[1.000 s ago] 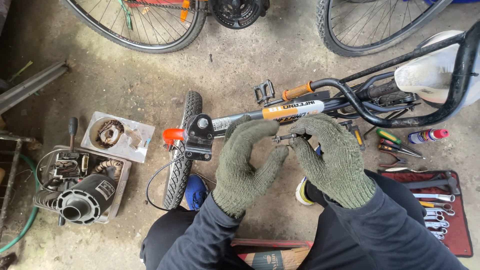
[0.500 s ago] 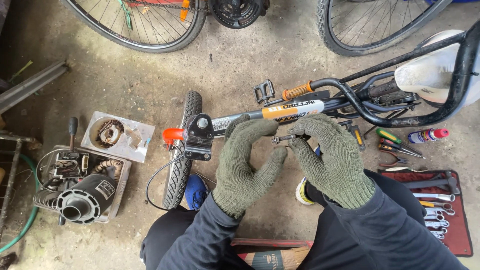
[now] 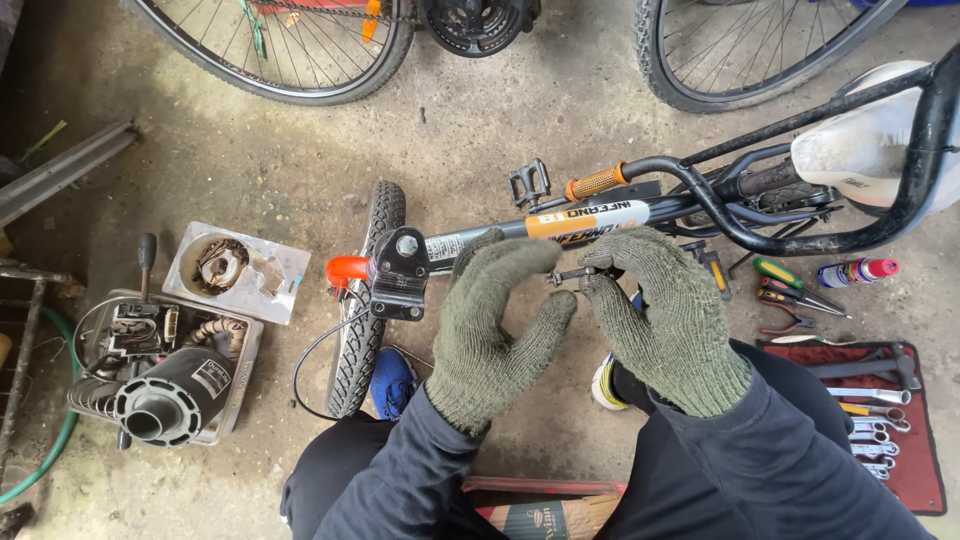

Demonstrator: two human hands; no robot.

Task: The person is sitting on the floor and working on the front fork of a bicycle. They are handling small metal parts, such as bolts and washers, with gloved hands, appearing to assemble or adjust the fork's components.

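While I watched from afar, both gloved hands met at centre frame: the left hand (image 3: 493, 328) and right hand (image 3: 663, 318) pinched a small metal bolt (image 3: 570, 274) between closed fingertips. At twelve o'clock the bike frame (image 3: 560, 225) bore a white-and-orange rectangular label; at three a spray can (image 3: 856, 271), red-capped; at nine an opened white packet (image 3: 237, 271).
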